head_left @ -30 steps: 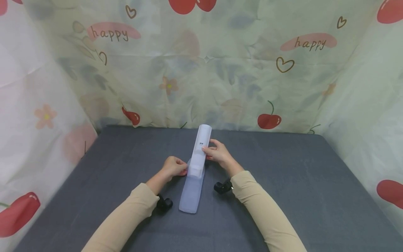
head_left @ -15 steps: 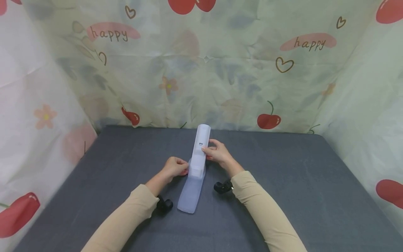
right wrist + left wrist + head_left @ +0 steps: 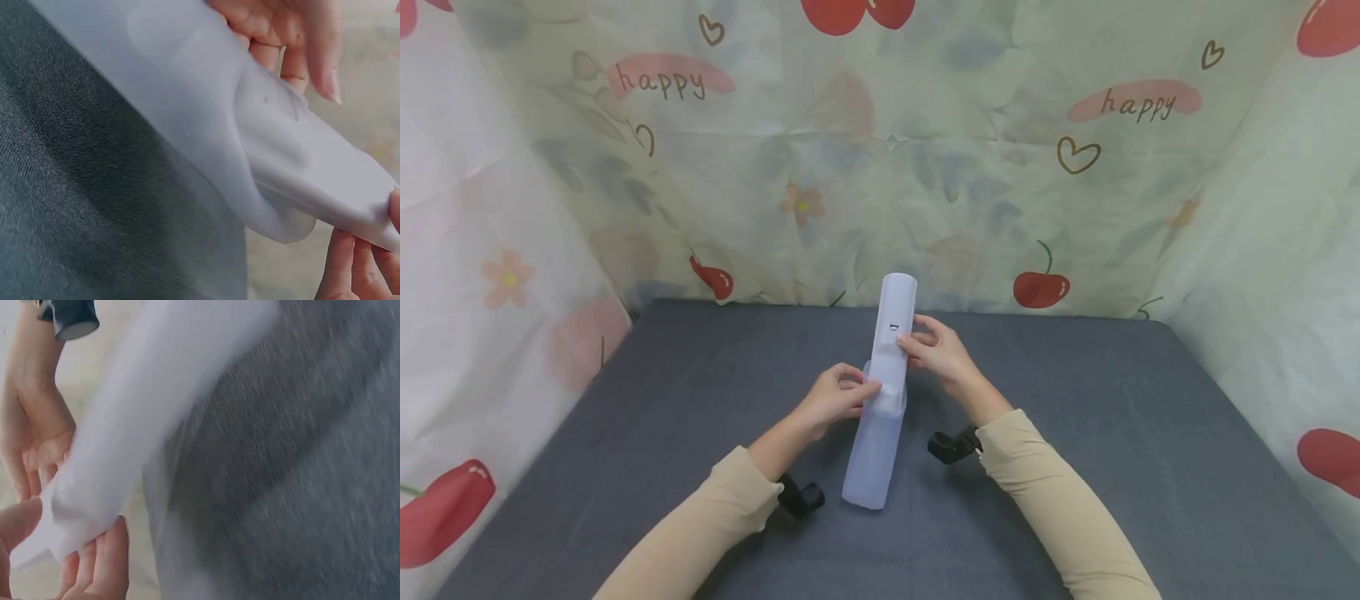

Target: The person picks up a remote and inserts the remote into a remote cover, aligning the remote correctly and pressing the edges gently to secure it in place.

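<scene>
As the right hand (image 3: 942,354) holds a device (image 3: 889,364), fabric (image 3: 880,108) reads "happy".

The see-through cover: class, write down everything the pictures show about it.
The cover is long, narrow and milky, and looks like soft, bendy plastic or rubber. Its open end curves around part of a white bar; the rest of the bar sticks out. In the head view the cover slants, its open end farther from the person and slightly to the right. The left hand holds it near the opening. Whether its near end touches the dark table is unclear.
</scene>
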`<state>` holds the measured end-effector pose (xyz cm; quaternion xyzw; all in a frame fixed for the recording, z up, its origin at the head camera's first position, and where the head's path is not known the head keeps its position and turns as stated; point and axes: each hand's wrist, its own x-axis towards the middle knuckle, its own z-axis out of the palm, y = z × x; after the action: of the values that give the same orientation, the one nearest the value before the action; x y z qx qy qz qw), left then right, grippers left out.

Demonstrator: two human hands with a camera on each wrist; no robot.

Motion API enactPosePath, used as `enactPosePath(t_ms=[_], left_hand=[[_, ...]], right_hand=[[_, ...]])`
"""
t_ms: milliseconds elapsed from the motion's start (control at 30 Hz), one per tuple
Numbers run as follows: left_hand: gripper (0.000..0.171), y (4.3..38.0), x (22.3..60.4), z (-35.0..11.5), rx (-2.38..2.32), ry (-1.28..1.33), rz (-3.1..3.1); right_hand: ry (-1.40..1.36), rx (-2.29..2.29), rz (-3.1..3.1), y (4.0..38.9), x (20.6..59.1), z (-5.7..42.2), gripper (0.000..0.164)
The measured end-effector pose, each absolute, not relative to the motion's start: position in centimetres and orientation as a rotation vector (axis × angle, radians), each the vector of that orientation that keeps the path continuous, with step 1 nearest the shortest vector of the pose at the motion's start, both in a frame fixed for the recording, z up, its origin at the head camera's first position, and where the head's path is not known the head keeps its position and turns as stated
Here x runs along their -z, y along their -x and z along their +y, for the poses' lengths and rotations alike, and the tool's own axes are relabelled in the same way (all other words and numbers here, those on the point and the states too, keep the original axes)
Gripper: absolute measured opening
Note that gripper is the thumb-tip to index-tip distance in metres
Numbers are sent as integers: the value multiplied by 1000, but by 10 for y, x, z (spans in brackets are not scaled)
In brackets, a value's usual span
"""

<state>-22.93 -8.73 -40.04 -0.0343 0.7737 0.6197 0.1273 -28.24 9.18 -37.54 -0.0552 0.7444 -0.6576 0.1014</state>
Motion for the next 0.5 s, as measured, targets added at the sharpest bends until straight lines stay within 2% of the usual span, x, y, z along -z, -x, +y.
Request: enactPosePath(t_ms=[233, 500], left_hand=[[38, 217, 393, -78, -1886, 25, 2249], [33, 202, 384, -68, -1947, -48, 2214]], right_hand=[[256, 1922, 2209, 267, 362, 103, 57], [358, 1912, 2266, 247, 346, 117, 55]])
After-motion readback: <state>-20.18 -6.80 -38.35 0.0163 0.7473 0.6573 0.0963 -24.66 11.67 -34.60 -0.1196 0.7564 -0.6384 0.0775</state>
